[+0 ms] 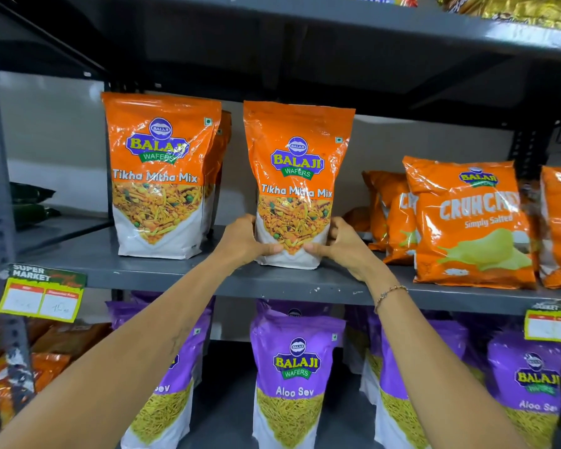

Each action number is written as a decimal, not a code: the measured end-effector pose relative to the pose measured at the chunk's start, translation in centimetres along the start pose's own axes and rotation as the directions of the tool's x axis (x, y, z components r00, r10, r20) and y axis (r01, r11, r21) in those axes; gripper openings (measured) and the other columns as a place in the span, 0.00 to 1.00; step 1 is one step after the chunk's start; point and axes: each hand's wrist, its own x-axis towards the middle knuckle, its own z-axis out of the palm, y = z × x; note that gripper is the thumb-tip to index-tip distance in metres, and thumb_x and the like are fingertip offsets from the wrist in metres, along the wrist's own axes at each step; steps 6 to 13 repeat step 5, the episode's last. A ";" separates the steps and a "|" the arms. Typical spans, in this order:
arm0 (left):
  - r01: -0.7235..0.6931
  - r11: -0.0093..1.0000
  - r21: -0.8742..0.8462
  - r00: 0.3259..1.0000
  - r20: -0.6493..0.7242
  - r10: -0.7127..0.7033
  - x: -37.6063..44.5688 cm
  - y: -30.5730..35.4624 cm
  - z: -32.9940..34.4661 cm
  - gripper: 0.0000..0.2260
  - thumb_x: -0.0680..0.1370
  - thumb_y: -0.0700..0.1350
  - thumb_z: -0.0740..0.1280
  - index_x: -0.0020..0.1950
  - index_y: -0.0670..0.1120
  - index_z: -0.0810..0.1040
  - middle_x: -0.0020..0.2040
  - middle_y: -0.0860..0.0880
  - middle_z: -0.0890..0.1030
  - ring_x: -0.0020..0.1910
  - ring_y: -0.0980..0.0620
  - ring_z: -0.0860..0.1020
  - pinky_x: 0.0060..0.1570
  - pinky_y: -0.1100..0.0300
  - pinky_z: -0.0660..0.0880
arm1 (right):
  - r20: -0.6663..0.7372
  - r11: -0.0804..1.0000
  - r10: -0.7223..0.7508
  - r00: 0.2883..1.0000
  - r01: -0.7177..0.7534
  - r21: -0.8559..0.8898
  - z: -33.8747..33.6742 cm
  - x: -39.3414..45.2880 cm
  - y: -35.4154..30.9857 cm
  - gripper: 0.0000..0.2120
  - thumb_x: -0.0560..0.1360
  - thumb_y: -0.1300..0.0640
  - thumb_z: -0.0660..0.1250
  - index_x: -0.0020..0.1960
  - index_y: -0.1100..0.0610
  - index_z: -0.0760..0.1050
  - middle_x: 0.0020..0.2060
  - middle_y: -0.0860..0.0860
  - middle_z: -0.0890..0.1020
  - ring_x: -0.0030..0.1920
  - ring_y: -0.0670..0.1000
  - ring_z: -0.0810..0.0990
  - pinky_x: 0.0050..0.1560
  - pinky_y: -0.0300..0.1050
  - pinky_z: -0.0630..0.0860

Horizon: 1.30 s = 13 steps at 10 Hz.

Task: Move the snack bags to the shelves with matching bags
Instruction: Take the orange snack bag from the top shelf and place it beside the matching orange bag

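An orange Tikha Mitha Mix bag [297, 170] stands upright on the grey middle shelf [162, 273]. My left hand [245, 241] grips its lower left edge and my right hand [345, 246] grips its lower right edge, thumbs on the front. To its left stands a matching Tikha Mitha Mix bag [159, 176], with another of the same kind behind it. A gap separates the two front bags.
Orange Crunchex Simply Salted bags [470, 228] stand at the right of the same shelf. Purple Aloo Sev bags [293, 380] fill the shelf below. A price tag [41, 294] hangs on the shelf edge at left, another price tag [552, 325] at right. Gold packets lie on the top shelf.
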 end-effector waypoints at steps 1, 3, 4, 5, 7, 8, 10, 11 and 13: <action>-0.019 1.000 0.008 1.000 0.009 0.019 -0.3 0.4 0.1 0.25 0.66 0.47 0.77 0.59 0.41 0.73 0.59 0.44 0.80 0.52 0.49 0.76 0.49 0.59 0.71 | 0.021 0.999 0.013 1.000 -0.012 -0.049 -0.1 -0.2 -0.1 0.31 0.65 0.58 0.77 0.65 0.60 0.68 0.63 0.55 0.77 0.62 0.54 0.76 0.64 0.54 0.74; 0.000 0.989 0.148 1.000 0.015 -0.003 -1.4 0.4 0.0 0.23 0.71 0.47 0.73 0.61 0.39 0.71 0.60 0.42 0.78 0.56 0.45 0.75 0.49 0.57 0.71 | -0.004 0.987 0.040 0.999 -0.040 -0.153 0.3 -1.3 -0.7 0.25 0.67 0.52 0.75 0.61 0.57 0.72 0.61 0.53 0.79 0.61 0.53 0.76 0.64 0.55 0.74; 0.048 0.978 0.201 0.997 0.044 -0.058 -1.8 -0.1 -0.3 0.18 0.72 0.46 0.72 0.58 0.38 0.74 0.56 0.40 0.79 0.55 0.42 0.77 0.51 0.52 0.73 | -0.103 0.953 0.034 0.994 -0.063 -0.297 0.8 -2.3 -1.0 0.22 0.71 0.47 0.70 0.60 0.59 0.73 0.56 0.54 0.80 0.56 0.54 0.77 0.55 0.49 0.75; 0.043 0.971 0.235 0.999 -0.002 -0.044 -2.6 0.0 -0.4 0.15 0.74 0.47 0.69 0.55 0.39 0.75 0.54 0.40 0.81 0.53 0.41 0.78 0.52 0.50 0.75 | -0.275 0.910 -0.168 0.947 0.041 -0.414 2.3 -5.6 -1.9 0.15 0.75 0.54 0.64 0.57 0.63 0.75 0.52 0.59 0.82 0.53 0.57 0.79 0.49 0.47 0.73; 0.043 0.971 0.235 0.999 -0.002 -0.044 -2.6 0.0 -0.4 0.15 0.74 0.47 0.69 0.55 0.39 0.75 0.54 0.40 0.81 0.53 0.41 0.78 0.52 0.50 0.75 | -0.275 0.910 -0.168 0.947 0.041 -0.414 2.3 -5.6 -1.9 0.15 0.75 0.54 0.64 0.57 0.63 0.75 0.52 0.59 0.82 0.53 0.57 0.79 0.49 0.47 0.73; 0.043 0.971 0.235 0.999 -0.002 -0.044 -2.6 0.0 -0.4 0.15 0.74 0.47 0.69 0.55 0.39 0.75 0.54 0.40 0.81 0.53 0.41 0.78 0.52 0.50 0.75 | -0.275 0.910 -0.168 0.947 0.041 -0.414 2.3 -5.6 -1.9 0.15 0.75 0.54 0.64 0.57 0.63 0.75 0.52 0.59 0.82 0.53 0.57 0.79 0.49 0.47 0.73; 0.043 0.971 0.235 0.999 -0.002 -0.044 -2.6 0.0 -0.4 0.15 0.74 0.47 0.69 0.55 0.39 0.75 0.54 0.40 0.81 0.53 0.41 0.78 0.52 0.50 0.75 | -0.275 0.910 -0.168 0.947 0.041 -0.414 2.3 -5.6 -1.9 0.15 0.75 0.54 0.64 0.57 0.63 0.75 0.52 0.59 0.82 0.53 0.57 0.79 0.49 0.47 0.73; 0.043 0.971 0.235 0.999 -0.002 -0.044 -2.6 0.0 -0.4 0.15 0.74 0.47 0.69 0.55 0.39 0.75 0.54 0.40 0.81 0.53 0.41 0.78 0.52 0.50 0.75 | -0.275 0.910 -0.168 0.947 0.041 -0.414 2.3 -5.6 -1.9 0.15 0.75 0.54 0.64 0.57 0.63 0.75 0.52 0.59 0.82 0.53 0.57 0.79 0.49 0.47 0.73; 0.043 0.971 0.235 0.999 -0.002 -0.044 -2.6 0.0 -0.4 0.15 0.74 0.47 0.69 0.55 0.39 0.75 0.54 0.40 0.81 0.53 0.41 0.78 0.52 0.50 0.75 | -0.275 0.910 -0.168 0.947 0.041 -0.414 2.3 -5.6 -1.9 0.15 0.75 0.54 0.64 0.57 0.63 0.75 0.52 0.59 0.82 0.53 0.57 0.79 0.49 0.47 0.73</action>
